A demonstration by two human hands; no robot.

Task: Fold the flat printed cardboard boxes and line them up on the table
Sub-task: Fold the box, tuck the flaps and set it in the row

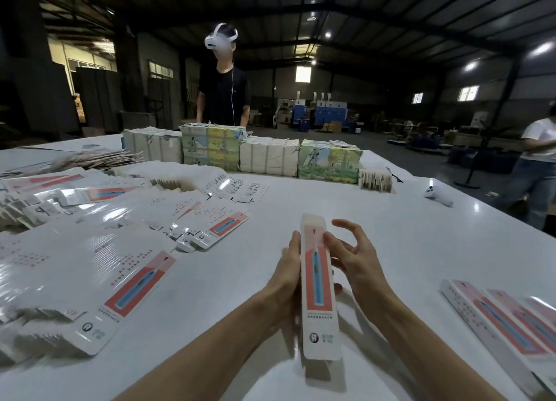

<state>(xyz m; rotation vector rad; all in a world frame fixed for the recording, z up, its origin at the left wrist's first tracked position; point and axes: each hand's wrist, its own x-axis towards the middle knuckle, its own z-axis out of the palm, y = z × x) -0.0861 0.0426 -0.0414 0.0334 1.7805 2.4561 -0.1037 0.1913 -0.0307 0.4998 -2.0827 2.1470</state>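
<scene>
In the head view I have one folded box (319,283) up on end close to the near edge of the tabletop (331,208). It leans away from me with the pink-and-blue panel facing up. I cannot tell whether its lower end touches the surface. My left hand (285,275) grips its left side, fingers wrapped behind, and one fingertip shows past the right side. My right hand (352,256) is spread loose: only the thumb touches the box's right edge, and the other fingers curl in the air.

I judge the tube is formed and the end flaps are the step in hand. Next I need to tuck the far flap squarely, then lay the box beside the finished boxes (505,313) lined up at the near right corner.

The flat boxes (90,268) lie in fanned heaps over the left side of the glossy white top. Bundled cartons (270,156) stand along the far edge, and a white controller (438,196) lies near the right edge. A person in a headset (224,78) stands behind the far edge in a dim warehouse hall.
</scene>
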